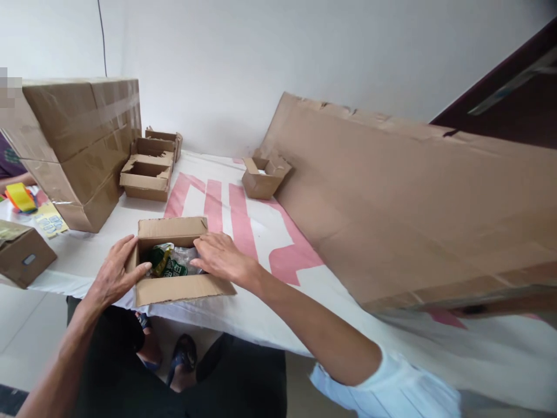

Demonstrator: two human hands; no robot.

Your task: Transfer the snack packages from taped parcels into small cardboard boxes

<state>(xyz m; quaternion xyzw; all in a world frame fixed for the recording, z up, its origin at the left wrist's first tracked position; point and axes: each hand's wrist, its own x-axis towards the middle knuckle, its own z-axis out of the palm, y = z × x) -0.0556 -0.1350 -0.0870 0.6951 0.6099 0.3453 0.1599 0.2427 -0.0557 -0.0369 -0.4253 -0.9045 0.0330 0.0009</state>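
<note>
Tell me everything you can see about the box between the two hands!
The box is brown and looks like cardboard. It sits open side up on the white-and-pink cloth, near the front edge, with long flaps on its near and far sides. Inside are clear, crinkly plastic and something green with pale writing. The left hand grips its left end; the right hand lies over its right end.

Open carton [185, 288], printed packet [175, 266] inside

The right hand [221, 253] hides the open box [174, 289]'s right end from me, and cartons [80, 136] partly block another person [9, 159].
</note>
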